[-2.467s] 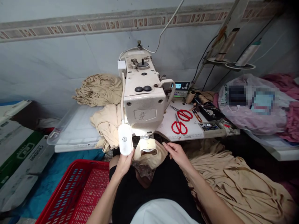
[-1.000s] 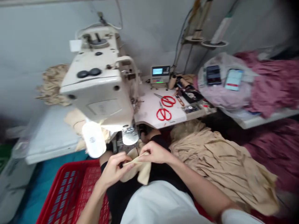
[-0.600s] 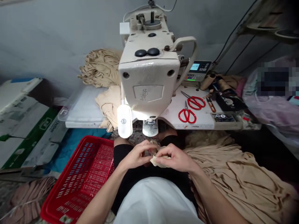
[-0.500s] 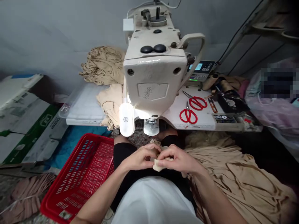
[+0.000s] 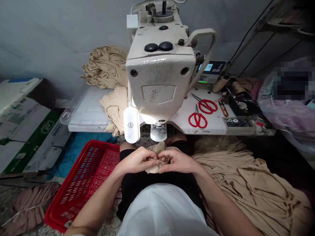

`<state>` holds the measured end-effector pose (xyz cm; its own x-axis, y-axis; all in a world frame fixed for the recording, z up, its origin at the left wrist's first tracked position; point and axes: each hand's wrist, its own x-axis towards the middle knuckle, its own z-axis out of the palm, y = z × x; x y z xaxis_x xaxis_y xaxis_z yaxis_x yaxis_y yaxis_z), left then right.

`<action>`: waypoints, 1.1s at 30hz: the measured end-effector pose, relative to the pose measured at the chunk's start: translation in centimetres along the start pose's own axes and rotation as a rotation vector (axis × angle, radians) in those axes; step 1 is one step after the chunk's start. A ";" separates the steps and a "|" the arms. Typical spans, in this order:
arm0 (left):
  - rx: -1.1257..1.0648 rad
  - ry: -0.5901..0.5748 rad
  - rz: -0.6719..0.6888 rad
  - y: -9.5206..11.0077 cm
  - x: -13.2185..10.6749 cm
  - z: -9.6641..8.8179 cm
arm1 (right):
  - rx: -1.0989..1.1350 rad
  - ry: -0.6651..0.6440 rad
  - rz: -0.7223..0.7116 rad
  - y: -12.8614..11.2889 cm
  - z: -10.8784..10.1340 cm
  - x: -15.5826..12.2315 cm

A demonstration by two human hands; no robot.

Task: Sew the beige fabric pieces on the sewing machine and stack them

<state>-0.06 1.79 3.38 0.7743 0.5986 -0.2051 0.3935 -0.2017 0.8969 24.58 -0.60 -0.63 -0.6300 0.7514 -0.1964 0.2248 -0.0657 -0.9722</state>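
Over my lap, a beige piece of fabric (image 5: 154,168) is pinched between my two hands. My left hand (image 5: 140,160) is closed, thumb and fingers gripping the fabric's left part. Close beside it, my right hand (image 5: 177,160) is closed on the right part, fingers bent over the cloth. Part of the fabric rises in a bunch beyond my fingertips; the rest is hidden by the hands. Just past the hands stands a sewing machine (image 5: 159,78), with a white lamp (image 5: 131,124) at its left side.
A red plastic basket (image 5: 81,183) sits low on the left. Beige fabric (image 5: 256,183) spreads at the right. On the machine table (image 5: 177,126) lie two red-handled scissors (image 5: 197,120) and an orange thread snipper (image 5: 223,108). A beige cloth heap (image 5: 105,67) lies behind left.
Both hands have shifted slightly left and closer together on the fabric. My left hand now grips the fabric, and more of it shows between and beyond my fingers.
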 end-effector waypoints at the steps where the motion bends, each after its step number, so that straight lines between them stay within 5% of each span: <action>1: 0.017 0.011 -0.011 0.0 0.1 0.2 | -0.032 0.007 -0.010 -0.3 0.5 0.3; 6: -0.155 0.283 -0.122 -1.3 -0.9 0.6 | 0.041 0.302 -0.022 -0.9 -0.1 -0.1; 10: -0.307 0.489 -0.082 -2.4 -1.7 0.7 | 0.119 0.386 0.010 -0.8 -0.1 -0.3; 20: 0.225 0.508 0.198 -2.5 -1.7 -0.6 | -0.071 0.588 -0.126 -4.3 1.7 -0.1; 33: -0.093 0.693 -0.083 -0.2 1.7 -1.7 | 0.297 0.779 -0.085 -2.1 -1.0 1.8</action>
<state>0.36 4.17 3.50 0.2372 0.9715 -0.0053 0.3699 -0.0853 0.9251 23.73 1.60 1.13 0.0826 0.9932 -0.0826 -0.0744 -0.0765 -0.9943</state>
